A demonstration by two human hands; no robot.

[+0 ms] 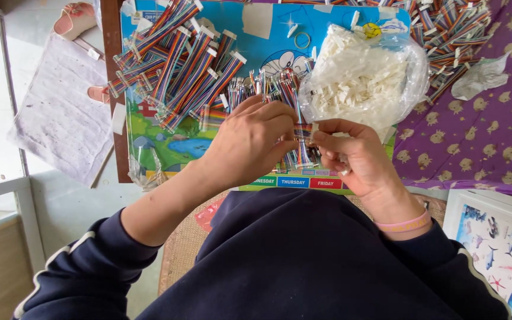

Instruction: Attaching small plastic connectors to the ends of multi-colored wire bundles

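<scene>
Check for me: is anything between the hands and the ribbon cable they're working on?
Nothing visible. The left hand and right hand both already pinch the rainbow ribbon cable directly. The bag of white connectors lies just beyond the right hand, the pile of ribbon cables beyond the left.

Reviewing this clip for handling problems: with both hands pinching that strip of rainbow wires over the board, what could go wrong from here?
1. The left hand and right hand grip one multicoloured ribbon cable close together; a hard pull might bend or separate its thin wires.
2. The open plastic bag of white connectors lies right beside the right hand; a nudge could spill the small parts.
3. Loose cable bundles are heaped near the board edge and could slide off.
</scene>
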